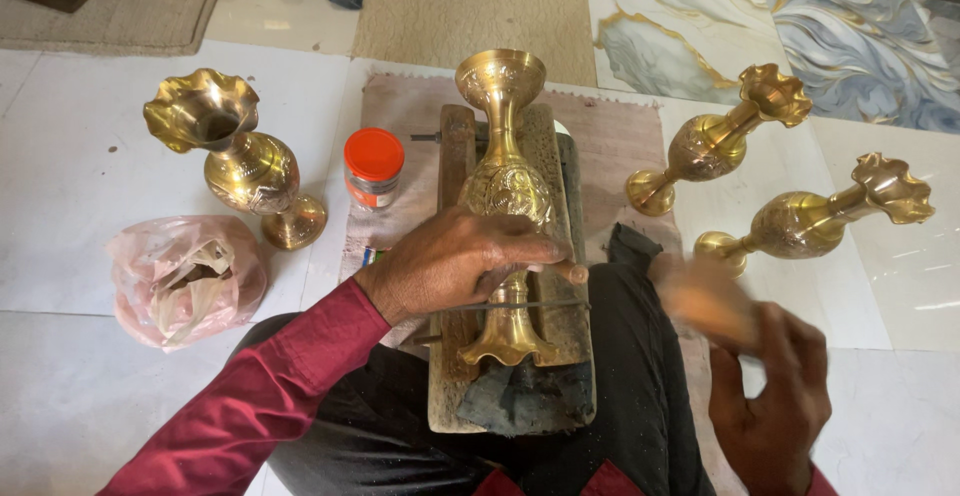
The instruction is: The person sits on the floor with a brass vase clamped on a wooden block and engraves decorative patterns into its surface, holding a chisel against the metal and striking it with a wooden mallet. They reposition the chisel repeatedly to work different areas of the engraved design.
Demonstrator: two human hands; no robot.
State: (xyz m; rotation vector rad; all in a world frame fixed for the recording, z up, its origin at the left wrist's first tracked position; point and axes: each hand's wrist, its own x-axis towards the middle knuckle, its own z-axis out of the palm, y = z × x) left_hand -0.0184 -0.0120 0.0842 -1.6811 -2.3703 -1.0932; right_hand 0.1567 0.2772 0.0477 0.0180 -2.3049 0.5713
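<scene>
- R hand (770, 396), nearest the camera, low right: fist closed on a wooden handle (712, 304) that reads as a blur, so prob. a mallet in mid-swing; head of it can't be made out.
- Lap w/ dark cloth (640, 356): wood block (455, 366) lies across it, lengthwise away from the person.
- Vase (505, 191), brass, lies on the block, foot toward the person, mouth pointing away. A thin wire (530, 305) crosses its stem just above the foot.
- L hand (455, 261) over the vase stem/lower body, fingers curled round a small rod-like tool (572, 272) whose end pokes out right of the fingers; looks like a punch or chisel held to the metal. Hand also pins the vase down.
- Step in hand, as I judge it: chasing/engraving the vase, tool set, strike under way.
- Next move calls for: tool tip kept steady on the spot, vase not rolling on the block, blow landing square on the tool end, clear of L fingers.
- Jar (373, 168) w/ orange lid, just left of the block on the mat (620, 146).
- Plastic bag (185, 278), pink, further left on the floor.
- Left vase (245, 161) upright beyond the bag.
- Two more vases (715, 141) (815, 221) to the right, well apart from the block; both look done or waiting.
</scene>
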